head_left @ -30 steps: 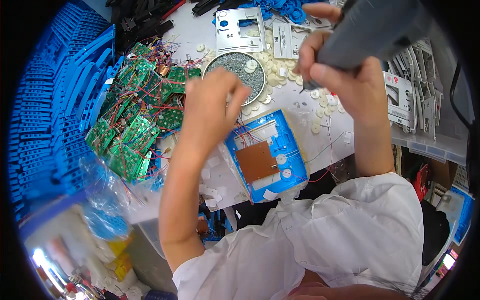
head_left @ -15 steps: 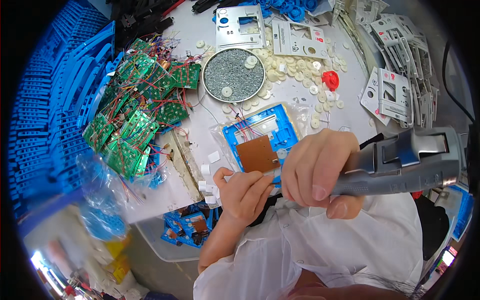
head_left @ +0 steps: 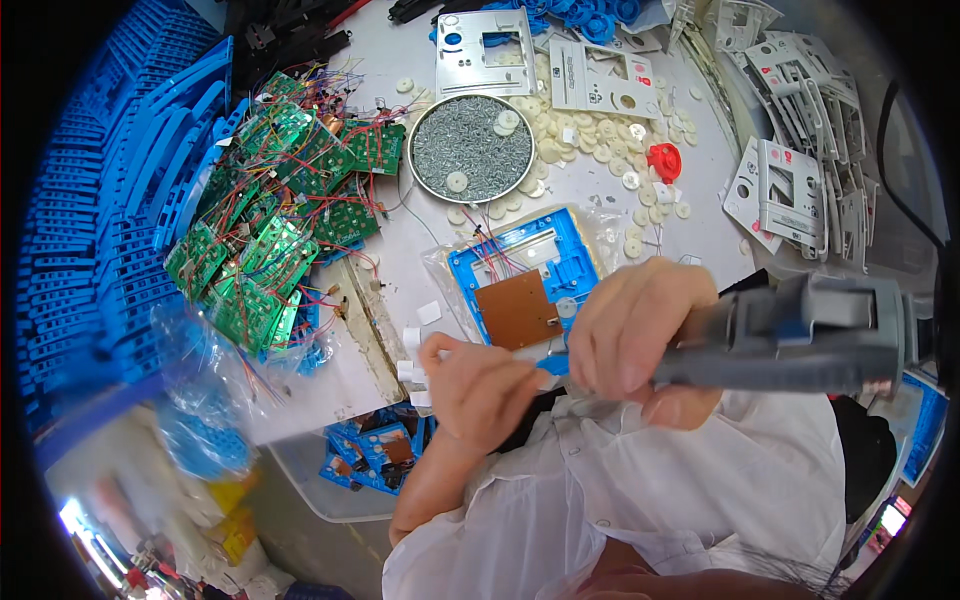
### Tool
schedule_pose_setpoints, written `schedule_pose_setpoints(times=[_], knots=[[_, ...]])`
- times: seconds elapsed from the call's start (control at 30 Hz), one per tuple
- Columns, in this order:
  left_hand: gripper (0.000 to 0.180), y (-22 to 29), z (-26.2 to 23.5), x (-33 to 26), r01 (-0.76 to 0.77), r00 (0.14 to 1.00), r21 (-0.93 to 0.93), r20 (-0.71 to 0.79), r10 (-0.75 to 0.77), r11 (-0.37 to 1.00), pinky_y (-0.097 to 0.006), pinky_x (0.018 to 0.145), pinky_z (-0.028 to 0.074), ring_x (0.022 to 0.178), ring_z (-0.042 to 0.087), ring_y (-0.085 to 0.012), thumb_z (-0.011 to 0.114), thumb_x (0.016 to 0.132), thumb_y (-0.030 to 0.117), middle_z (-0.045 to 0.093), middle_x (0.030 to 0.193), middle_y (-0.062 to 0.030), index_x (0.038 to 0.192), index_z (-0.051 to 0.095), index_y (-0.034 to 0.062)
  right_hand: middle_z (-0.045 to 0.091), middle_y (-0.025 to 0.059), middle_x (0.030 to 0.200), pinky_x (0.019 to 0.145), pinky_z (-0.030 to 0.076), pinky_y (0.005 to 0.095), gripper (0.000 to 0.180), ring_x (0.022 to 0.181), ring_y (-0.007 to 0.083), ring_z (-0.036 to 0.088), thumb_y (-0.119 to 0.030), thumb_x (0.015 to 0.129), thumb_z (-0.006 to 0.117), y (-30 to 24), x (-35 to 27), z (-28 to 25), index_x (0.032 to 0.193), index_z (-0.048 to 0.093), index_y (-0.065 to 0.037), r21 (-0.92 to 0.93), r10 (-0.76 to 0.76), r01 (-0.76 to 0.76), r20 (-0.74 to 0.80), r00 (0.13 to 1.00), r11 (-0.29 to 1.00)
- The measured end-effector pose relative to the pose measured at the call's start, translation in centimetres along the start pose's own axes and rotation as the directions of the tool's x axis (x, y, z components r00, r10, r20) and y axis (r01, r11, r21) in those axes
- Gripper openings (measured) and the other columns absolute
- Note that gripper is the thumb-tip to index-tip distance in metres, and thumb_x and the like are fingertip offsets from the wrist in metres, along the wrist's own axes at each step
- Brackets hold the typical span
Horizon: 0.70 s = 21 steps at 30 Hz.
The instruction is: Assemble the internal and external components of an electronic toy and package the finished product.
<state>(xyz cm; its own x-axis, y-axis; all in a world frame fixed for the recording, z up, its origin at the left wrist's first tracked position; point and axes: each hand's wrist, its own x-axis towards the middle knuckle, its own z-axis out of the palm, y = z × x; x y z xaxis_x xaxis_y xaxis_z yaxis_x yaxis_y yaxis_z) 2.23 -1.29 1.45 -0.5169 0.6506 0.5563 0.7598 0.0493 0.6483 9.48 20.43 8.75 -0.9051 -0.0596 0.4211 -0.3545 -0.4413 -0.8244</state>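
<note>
Right hand (head_left: 640, 335) grips the tool (head_left: 800, 345); left hand's (head_left: 480, 395) grip, unclear. At the table's (head_left: 410, 265) near edge, the case (head_left: 568, 260) looks light and stiff, best held by its rim.

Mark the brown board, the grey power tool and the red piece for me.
Brown board (head_left: 517, 309), head view: middle of its flat face.
Grey power tool (head_left: 790, 348), head view: its casing.
Red piece (head_left: 664, 162), head view: its middle.

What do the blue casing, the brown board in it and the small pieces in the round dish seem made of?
Blue casing: probably plastic, with slight sheen and moulded contours. Brown board: likely resin laminate, flat and matt. Small pieces: apparently metal, glinting silver-grey.
</note>
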Motion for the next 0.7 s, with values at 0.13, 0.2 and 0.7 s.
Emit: schedule_pose_setpoints(times=[0.13,0.2,0.7], knots=[[0.027,-2.4,-1.1,1.5,0.043,0.993,0.068,0.104,-0.050,0.997,-0.046,0.086,0.042,0.088,0.066,-0.0262,0.088,0.071,0.007,0.071,0.096,-0.0053,0.084,0.065,0.0103,0.062,0.0103,0.079,0.056,0.047,0.0282,0.033,0.063,0.0124,0.061,-0.008,0.092,0.074,-0.1,0.4,-2.0,0.114,0.051,0.001,0.002,-0.103,0.103,0.035,0.994,0.995],[0.026,-3.0,-1.1,2.0,-0.015,0.973,0.063,0.229,0.000,0.998,-0.048,0.091,0.043,0.099,0.069,-0.0274,0.087,0.073,0.007,0.073,0.103,-0.0058,0.084,0.064,0.0103,0.061,0.0095,0.077,0.055,0.046,0.0265,0.033,0.061,0.0113,0.059,-0.007,0.092,0.074,0.1,0.4,-1.8,0.113,0.050,0.002,-0.003,-0.119,0.119,-0.004,0.993,0.993],[0.015,-3.0,-1.2,1.2,-0.041,0.895,0.231,0.440,-0.066,0.972,-0.047,0.102,0.036,0.124,0.066,-0.0160,0.077,0.083,0.011,0.074,0.125,-0.0001,0.087,0.063,0.0124,0.057,0.0033,0.059,0.047,0.045,0.0313,0.028,0.046,0.0150,0.051,-0.015,0.085,0.085,3.3,0.0,0.9,0.094,0.062,0.000,-0.039,-0.010,0.003,-0.185,0.983,0.999]])
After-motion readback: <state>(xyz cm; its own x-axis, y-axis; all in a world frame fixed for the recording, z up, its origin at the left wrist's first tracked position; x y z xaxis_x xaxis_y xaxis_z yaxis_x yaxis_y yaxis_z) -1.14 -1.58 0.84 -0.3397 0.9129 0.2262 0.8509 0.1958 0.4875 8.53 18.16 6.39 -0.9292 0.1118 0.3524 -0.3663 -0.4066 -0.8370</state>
